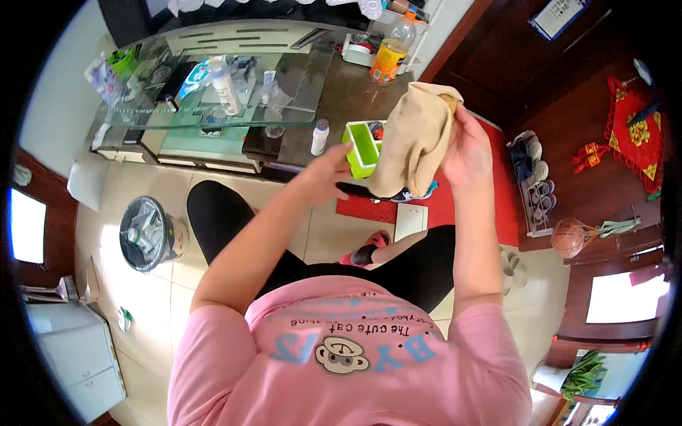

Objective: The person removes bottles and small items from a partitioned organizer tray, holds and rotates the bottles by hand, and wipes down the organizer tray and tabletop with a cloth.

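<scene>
A folded beige cloth item, perhaps a hat or pouch, is held up in front of me. Its exact kind I cannot make out. My right hand grips its right edge, thumb along the side. My left hand hovers to its left with fingers apart and nothing in them. Just beyond those fingertips stands a green and white divided box; whether they touch it I cannot tell. The cloth hides the box's right part.
A white bottle and an orange-labelled drink bottle stand on the dark cabinet. Left of them is a glass shelf holding several items. A lined trash bin stands on the floor at left, a shoe rack at right.
</scene>
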Tool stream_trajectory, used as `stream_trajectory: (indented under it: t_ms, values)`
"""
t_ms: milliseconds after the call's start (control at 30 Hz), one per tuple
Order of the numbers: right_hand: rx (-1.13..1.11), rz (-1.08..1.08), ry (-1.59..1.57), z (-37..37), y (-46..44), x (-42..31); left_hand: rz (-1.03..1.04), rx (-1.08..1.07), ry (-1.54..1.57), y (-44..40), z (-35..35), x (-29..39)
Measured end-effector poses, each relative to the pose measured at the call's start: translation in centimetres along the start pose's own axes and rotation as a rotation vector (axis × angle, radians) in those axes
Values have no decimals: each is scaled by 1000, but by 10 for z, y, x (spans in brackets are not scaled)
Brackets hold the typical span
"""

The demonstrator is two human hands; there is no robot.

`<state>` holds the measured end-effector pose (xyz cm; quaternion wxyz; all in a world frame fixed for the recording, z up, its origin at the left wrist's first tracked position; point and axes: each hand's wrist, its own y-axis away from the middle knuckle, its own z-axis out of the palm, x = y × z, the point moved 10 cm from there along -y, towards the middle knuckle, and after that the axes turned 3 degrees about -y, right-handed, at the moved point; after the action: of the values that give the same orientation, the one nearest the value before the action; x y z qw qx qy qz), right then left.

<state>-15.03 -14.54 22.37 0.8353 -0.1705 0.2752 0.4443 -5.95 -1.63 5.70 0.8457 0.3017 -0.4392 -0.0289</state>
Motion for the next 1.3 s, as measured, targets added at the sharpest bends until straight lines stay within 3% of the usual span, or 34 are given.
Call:
stream_trajectory:
  t_ms: [33, 100, 167, 233, 367, 433, 500, 533, 567, 600, 667, 800, 867, 900, 967, 1033, 1067, 1100, 1167, 1200, 1267, 1300]
  values:
    - [0, 11, 5, -1, 0, 3, 0, 3, 12, -4, -1, -9]
    - [4, -10, -1, -11, 3, 0, 83, -478, 437, -2, 40, -6]
    - [108, -35, 40, -32, 7, -3, 118, -611, 548, 8, 47, -4]
    - [232, -63, 141, -68, 15, -5, 367, -411, 392, 11, 23, 14]
    - [324, -16, 430, -151, 32, 33, 540, -172, 232, 43, 11, 54]
    - [531, 81, 740, -205, 51, 69, 574, -98, 114, 37, 21, 60]
    - [609, 221, 561, -213, 73, 124, 777, 210, -513, 34, 31, 71]
    - [466, 272, 348, -183, 76, 155, 748, 280, -744, 44, 47, 71]
    - [322, 320, 137, -148, 79, 172, 926, 267, -892, 47, 65, 61]
    - [326, 321, 131, -141, 79, 169, 1104, 251, -1039, 54, 83, 44]
    - [255, 343, 13, -125, 75, 166, 889, 93, -1211, 71, 109, 9]
    - [139, 337, -141, -84, 70, 143, 1022, -109, -1317, 104, 117, -5]
    - [178, 306, -73, -113, 64, 142, 734, -185, -1134, 101, 103, -1]
    - [214, 281, -1, -128, 62, 140, 733, -185, -1135, 100, 95, 2]
    - [242, 256, 0, -126, 61, 133, 415, -210, -923, 77, 69, -7]
    - [166, 186, -201, -98, 57, 121, 642, 111, -893, 61, 38, 17]
    - [167, 192, -204, -101, 57, 122, 807, 262, -860, 54, 23, 29]
    - [161, 224, -45, -107, 57, 124, 802, 266, -862, 46, 23, 39]
    - [148, 260, 113, -108, 54, 128, 55, 337, -258, 10, -17, -2]
    - [136, 243, 89, -105, 52, 128, 54, 343, -255, 2, -22, -8]
    - [120, 224, 65, -103, 47, 129, 8, 77, -39, -26, -10, -34]
    - [153, 151, 74, -110, 47, 123, 5, 79, -41, -25, -12, -35]
